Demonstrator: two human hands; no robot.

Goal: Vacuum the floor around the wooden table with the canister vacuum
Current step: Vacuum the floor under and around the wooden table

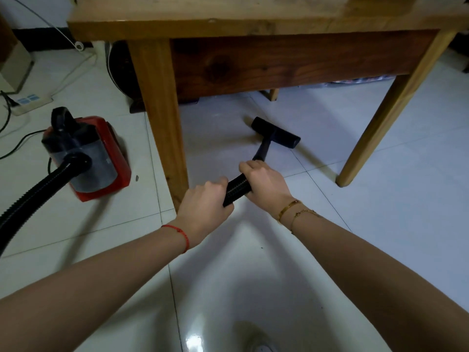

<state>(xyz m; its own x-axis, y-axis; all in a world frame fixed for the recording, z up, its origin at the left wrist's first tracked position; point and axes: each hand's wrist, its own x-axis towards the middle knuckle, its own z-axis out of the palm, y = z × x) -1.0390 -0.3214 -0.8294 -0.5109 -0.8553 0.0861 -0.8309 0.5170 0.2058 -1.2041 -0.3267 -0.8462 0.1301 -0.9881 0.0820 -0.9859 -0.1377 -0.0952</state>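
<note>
Left hand [205, 204], right hand [265, 181] grip hose [236, 190].

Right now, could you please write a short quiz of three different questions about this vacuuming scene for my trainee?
1. True or false: both hands grip the black ribbed hose.
2. Where is the floor nozzle? A) under the wooden table, on the tiles B) lifted in the air C) beside the power strip
3. Fill in: the red canister vacuum stands to the ____ of the near table leg.

Key: 1 true, the left hand and right hand both hold it; 2 A; 3 left.
</note>
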